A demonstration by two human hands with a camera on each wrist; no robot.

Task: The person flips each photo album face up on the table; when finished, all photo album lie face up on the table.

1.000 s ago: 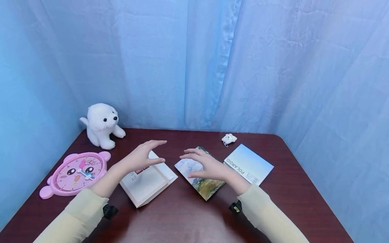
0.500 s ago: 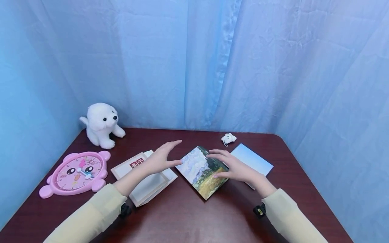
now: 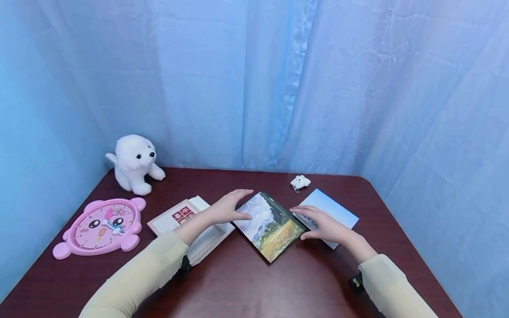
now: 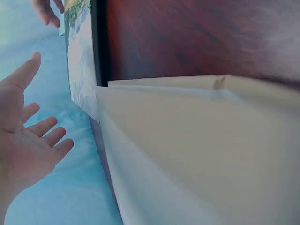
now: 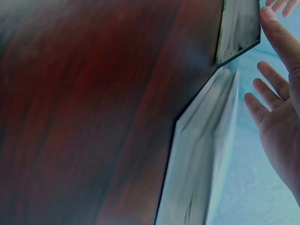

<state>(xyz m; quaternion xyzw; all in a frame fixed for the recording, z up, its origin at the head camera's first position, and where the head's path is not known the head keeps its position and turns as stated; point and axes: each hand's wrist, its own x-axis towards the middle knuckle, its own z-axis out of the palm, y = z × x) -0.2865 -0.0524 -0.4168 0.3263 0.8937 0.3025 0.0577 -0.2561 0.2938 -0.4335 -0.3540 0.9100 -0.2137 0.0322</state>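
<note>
Between the two hands in the head view lies a book with a landscape painting on its cover. My left hand is at its left edge, thumb and fingers spread apart; the left wrist view shows a gap between that hand and the book. At the right edge is my right hand, fingers extended. In the right wrist view its thumb is close to the book's corner; contact cannot be told. A beige book with red squares lies under my left forearm. A blue-white POLAROID book is partly behind my right hand.
A pink bear-faced clock lies at the table's left, with a white plush dog behind it. A small white plush keychain lies at the back right. Blue curtains surround the table.
Both hands have moved to the right. My left hand went from over the beige book to the painted book's left edge; my right hand went from above the painted book to its right edge.
</note>
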